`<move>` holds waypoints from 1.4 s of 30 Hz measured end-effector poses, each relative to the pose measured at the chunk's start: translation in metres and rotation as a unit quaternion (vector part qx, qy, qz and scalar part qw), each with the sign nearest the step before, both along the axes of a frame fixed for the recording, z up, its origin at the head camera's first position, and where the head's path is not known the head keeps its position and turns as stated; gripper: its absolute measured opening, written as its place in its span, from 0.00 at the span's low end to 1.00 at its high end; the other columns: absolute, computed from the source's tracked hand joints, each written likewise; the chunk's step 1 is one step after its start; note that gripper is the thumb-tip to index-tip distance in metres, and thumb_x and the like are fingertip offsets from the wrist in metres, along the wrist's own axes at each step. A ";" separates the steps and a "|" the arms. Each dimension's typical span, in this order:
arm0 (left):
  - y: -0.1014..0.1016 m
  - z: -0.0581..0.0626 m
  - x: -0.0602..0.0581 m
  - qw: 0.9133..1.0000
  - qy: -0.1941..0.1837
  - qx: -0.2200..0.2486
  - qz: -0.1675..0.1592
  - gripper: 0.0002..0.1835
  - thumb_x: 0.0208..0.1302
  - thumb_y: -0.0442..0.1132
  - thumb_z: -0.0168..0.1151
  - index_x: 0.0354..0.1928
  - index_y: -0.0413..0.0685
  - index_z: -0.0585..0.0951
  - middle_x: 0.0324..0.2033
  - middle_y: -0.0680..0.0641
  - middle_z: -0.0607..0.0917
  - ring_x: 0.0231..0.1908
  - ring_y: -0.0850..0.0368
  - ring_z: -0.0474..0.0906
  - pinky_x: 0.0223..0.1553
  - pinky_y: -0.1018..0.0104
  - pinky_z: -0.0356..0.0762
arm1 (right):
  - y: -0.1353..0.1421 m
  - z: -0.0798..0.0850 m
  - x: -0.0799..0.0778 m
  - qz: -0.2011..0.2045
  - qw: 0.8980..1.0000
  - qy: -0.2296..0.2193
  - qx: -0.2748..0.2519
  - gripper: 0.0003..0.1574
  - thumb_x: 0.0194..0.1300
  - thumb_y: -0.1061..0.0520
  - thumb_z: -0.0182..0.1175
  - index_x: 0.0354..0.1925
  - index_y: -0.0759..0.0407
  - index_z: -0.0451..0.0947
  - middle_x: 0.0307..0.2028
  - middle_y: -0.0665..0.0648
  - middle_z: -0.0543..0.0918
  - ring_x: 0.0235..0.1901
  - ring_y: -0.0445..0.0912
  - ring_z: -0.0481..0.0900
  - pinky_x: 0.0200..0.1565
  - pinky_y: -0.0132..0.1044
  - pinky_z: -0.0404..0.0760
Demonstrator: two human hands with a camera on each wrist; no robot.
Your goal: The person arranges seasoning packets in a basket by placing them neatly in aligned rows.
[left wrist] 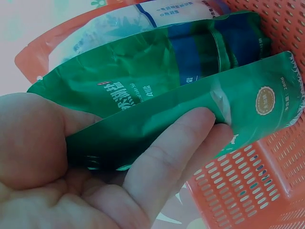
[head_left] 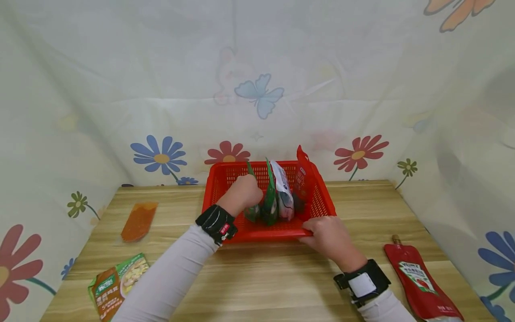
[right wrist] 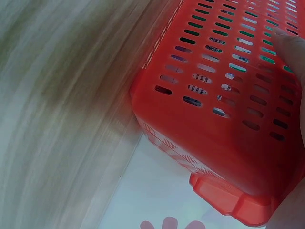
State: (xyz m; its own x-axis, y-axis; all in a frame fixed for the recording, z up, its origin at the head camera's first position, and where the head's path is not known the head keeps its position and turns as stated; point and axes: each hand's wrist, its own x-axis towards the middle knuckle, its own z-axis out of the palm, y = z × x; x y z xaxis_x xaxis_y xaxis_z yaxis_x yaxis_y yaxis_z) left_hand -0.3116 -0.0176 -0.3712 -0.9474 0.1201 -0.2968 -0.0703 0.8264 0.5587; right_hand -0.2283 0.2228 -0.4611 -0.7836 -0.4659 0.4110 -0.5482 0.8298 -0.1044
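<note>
Green packet [left wrist: 245,98] pinched by left hand [head_left: 242,193]; right hand [head_left: 331,238] grips basket [head_left: 261,234].

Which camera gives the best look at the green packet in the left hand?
Left wrist view: the green packet is close up in the left hand. In the head view, the hand hides its middle. The right wrist view shows only green patches through slots in the red basket, not clearly this packet.

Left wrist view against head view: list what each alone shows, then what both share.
Left wrist only: fingers of the left hand pinching a green packet, its round badge.
Head only: the right hand, red spouted pouch, orange packet, brown-and-green packet.
Both: the left hand, that green packet, a second green packet, the white packet and the red basket.
</note>
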 end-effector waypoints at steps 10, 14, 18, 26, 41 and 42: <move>-0.001 -0.002 0.002 1.000 0.005 -0.010 -0.003 0.13 0.66 0.40 0.69 0.49 0.44 0.80 0.29 0.45 0.87 0.35 0.45 0.89 0.34 0.63 0.85 | -0.001 0.000 -0.002 0.003 1.000 0.013 0.004 0.19 0.43 0.48 0.85 0.33 0.53 0.90 0.26 0.49 0.89 0.25 0.42 0.84 0.37 0.42 0.89; -0.004 -0.003 0.003 1.000 0.003 -0.008 -0.008 0.13 0.67 0.41 0.68 0.49 0.44 0.80 0.30 0.45 0.87 0.36 0.45 0.88 0.35 0.63 0.85 | -0.001 0.000 -0.002 -0.001 1.000 0.013 0.005 0.19 0.43 0.48 0.85 0.33 0.53 0.91 0.26 0.48 0.89 0.25 0.42 0.84 0.38 0.42 0.89; -0.008 -0.004 0.003 1.000 0.001 0.001 -0.003 0.14 0.68 0.42 0.67 0.50 0.44 0.79 0.31 0.44 0.88 0.37 0.44 0.89 0.36 0.62 0.85 | -0.001 -0.001 -0.003 -0.003 1.000 0.016 0.005 0.19 0.44 0.47 0.85 0.33 0.52 0.91 0.26 0.48 0.89 0.25 0.41 0.84 0.38 0.42 0.89; -0.018 -0.010 0.007 0.999 0.014 0.004 -0.032 0.15 0.71 0.48 0.63 0.45 0.42 0.79 0.24 0.45 0.84 0.30 0.47 0.86 0.28 0.67 0.79 | 0.000 -0.006 -0.004 -0.003 1.000 0.024 0.007 0.18 0.42 0.47 0.85 0.30 0.51 0.89 0.24 0.46 0.87 0.23 0.38 0.79 0.34 0.37 0.87; -0.034 -0.006 0.029 0.997 0.048 -0.004 -0.052 0.17 0.67 0.53 0.68 0.32 0.46 0.82 0.18 0.48 0.82 0.21 0.55 0.79 0.24 0.70 0.74 | 0.000 -0.007 -0.001 -0.016 1.000 0.021 0.002 0.20 0.42 0.46 0.85 0.32 0.51 0.90 0.26 0.48 0.89 0.26 0.42 0.85 0.38 0.42 0.89; -0.036 -0.005 0.032 0.997 0.054 -0.005 -0.055 0.17 0.67 0.53 0.68 0.33 0.46 0.82 0.18 0.48 0.82 0.22 0.56 0.79 0.24 0.70 0.74 | 0.000 -0.006 -0.001 -0.016 1.000 0.021 0.002 0.20 0.42 0.46 0.85 0.32 0.51 0.90 0.26 0.48 0.89 0.26 0.42 0.85 0.38 0.42 0.89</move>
